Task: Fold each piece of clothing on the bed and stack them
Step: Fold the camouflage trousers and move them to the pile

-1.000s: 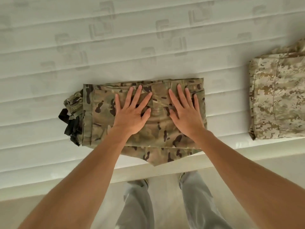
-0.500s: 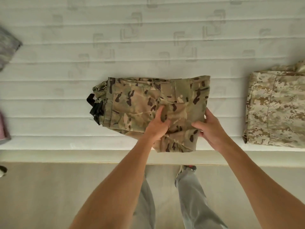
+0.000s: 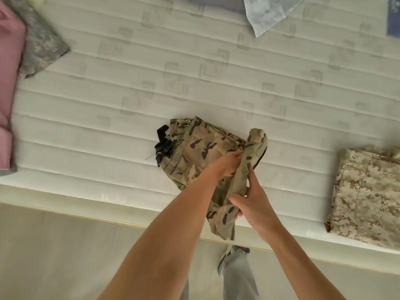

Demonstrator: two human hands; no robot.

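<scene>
Two hands hold the folded camouflage garment [image 3: 200, 148] near the front edge of the mattress [image 3: 108, 126]: our left hand [image 3: 227, 163] curls its fingers into the cloth on top, and our right hand [image 3: 249, 202] pinches the lower fold between thumb and fingers, lifting that side so it droops past the mattress edge. A black strap [image 3: 162, 144] sticks out on the side away from our fingers. Well off to the right of our right hand lies a folded tan digital-camouflage garment [image 3: 365, 198], and far left of our left hand lie a grey camouflage piece [image 3: 41, 44] and a pink cloth [image 3: 8, 83].
</scene>
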